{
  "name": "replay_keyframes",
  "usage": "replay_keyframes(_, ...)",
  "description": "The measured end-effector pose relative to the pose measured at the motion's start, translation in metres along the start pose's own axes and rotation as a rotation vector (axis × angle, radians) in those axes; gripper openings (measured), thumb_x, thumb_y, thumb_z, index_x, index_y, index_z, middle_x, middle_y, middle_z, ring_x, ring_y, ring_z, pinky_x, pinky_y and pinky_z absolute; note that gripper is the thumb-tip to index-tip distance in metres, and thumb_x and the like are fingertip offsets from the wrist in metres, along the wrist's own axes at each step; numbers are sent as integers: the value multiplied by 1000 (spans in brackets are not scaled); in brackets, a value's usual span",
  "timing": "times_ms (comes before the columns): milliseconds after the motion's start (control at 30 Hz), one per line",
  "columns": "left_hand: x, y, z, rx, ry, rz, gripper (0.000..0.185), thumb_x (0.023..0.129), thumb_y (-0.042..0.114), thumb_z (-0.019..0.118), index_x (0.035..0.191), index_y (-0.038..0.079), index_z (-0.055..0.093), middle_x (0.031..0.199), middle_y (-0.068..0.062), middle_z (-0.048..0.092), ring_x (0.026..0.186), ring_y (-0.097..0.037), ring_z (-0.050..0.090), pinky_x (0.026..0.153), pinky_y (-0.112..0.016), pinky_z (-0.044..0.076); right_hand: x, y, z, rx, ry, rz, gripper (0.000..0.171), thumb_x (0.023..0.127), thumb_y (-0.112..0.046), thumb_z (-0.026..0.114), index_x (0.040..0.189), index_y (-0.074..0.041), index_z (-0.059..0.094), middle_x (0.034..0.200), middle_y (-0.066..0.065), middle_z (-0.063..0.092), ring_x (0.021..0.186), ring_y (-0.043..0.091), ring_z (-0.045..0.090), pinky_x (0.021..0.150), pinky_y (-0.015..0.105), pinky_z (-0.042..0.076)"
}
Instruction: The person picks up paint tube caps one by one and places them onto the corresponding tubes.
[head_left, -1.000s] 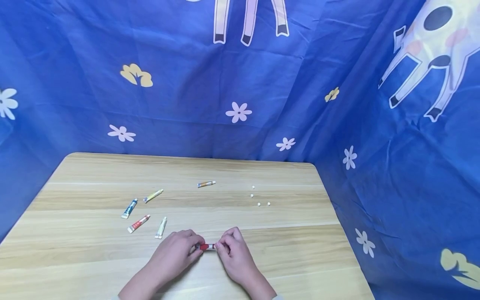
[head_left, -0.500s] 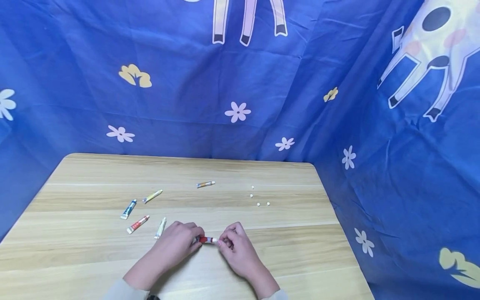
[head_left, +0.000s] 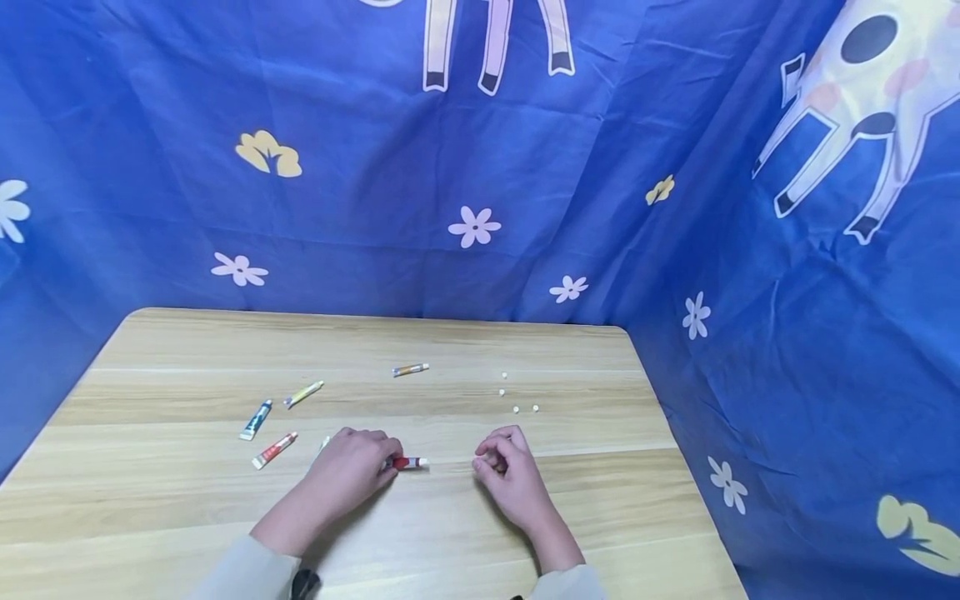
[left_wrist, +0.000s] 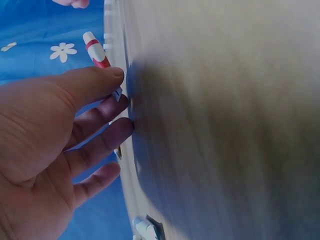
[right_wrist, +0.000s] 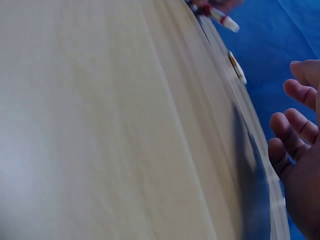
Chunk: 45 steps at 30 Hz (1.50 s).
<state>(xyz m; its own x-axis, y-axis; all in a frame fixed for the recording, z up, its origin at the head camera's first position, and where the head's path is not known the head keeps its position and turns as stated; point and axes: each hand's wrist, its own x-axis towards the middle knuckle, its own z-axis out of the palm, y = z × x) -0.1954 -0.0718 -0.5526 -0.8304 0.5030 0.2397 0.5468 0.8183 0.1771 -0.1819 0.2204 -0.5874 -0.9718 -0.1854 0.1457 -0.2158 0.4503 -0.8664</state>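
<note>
In the head view my left hand (head_left: 355,461) pinches a small red-and-white paint tube (head_left: 409,462) between thumb and fingers, just above the table. The tube's white end (left_wrist: 89,38) points away from the palm in the left wrist view, while its tail is partly covered by the thumb. My right hand (head_left: 513,475) is off to the right, apart from the tube, with loosely curled fingers. Nothing shows between those fingers (right_wrist: 294,92) in the right wrist view. A pale paint tube (head_left: 324,444) is mostly hidden behind my left hand.
A blue tube (head_left: 256,420), a yellow tube (head_left: 303,394) and a red tube (head_left: 274,451) lie at the left of the wooden table (head_left: 187,517). An orange tube (head_left: 410,370) lies farther back. Several tiny white pieces (head_left: 516,409) lie beyond my right hand. Blue curtains surround the table.
My right hand has come away from the tube's white end and moved right. My left hand has moved slightly forward with the tube and now covers most of the pale tube.
</note>
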Motion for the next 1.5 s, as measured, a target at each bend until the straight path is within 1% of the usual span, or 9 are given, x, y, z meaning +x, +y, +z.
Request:
replay_keyframes(167,3,-3,-2,29,-28,-25,18,85,25,91,87,28,73,80,13,70,76,-11,69,82,-45,58,3,14,-14,14,79,34,12,96,-11,79,106,-14,73,121,5,56,91,7,58,81,18,52)
replay_keyframes(367,12,-8,0,73,-26,-30,20,86,25,91,85,25,71,78,10,69,73,-12,68,81,-46,58,10,26,-34,24,156,68,14,96,-8,78,109,-9,73,120,7,56,89,7,58,82,18,51)
replay_keyframes(533,19,-11,1,91,-20,-33,21,86,22,91,84,23,70,77,8,68,72,-15,68,80,-46,56,17,35,-50,87,238,103,16,97,-5,77,112,-2,72,120,12,55,89,7,58,81,17,49)
replay_keyframes(667,22,-11,0,90,-13,-31,22,85,21,91,83,22,69,76,8,67,72,-15,68,79,-45,55,20,43,-61,127,284,137,18,98,-3,77,114,-1,71,119,14,55,89,7,57,81,16,48)
replay_keyframes(767,25,-12,-1,91,-17,-41,21,84,20,91,84,21,69,77,6,68,73,-16,68,80,-47,56,20,48,-68,127,304,157,17,98,-2,76,115,-1,71,118,14,56,89,5,57,82,16,47)
replay_keyframes(933,32,-16,0,109,-16,-79,20,85,20,91,87,18,70,78,2,69,75,-19,69,82,-48,56,27,55,-72,72,318,137,17,98,2,73,115,-2,72,116,14,57,91,7,57,83,16,50)
replay_keyframes(1200,43,-20,3,98,-34,-122,17,88,19,88,87,18,72,79,1,70,75,-20,69,83,-49,56,38,64,-73,-12,299,168,27,95,14,66,116,-4,71,118,13,57,97,11,57,86,14,50)
replay_keyframes(1333,48,-23,6,100,-42,-139,15,88,21,88,90,18,74,81,0,72,77,-21,70,83,-51,57,43,65,-74,-70,288,181,28,99,12,61,116,-7,73,118,12,58,103,18,61,93,24,56)
replay_keyframes(1500,56,-29,11,83,-20,-148,16,89,22,89,91,18,74,82,-1,73,77,-22,71,80,-51,55,50,66,-77,-114,257,176,27,105,7,55,117,-10,73,121,12,59,118,29,65,114,48,55)
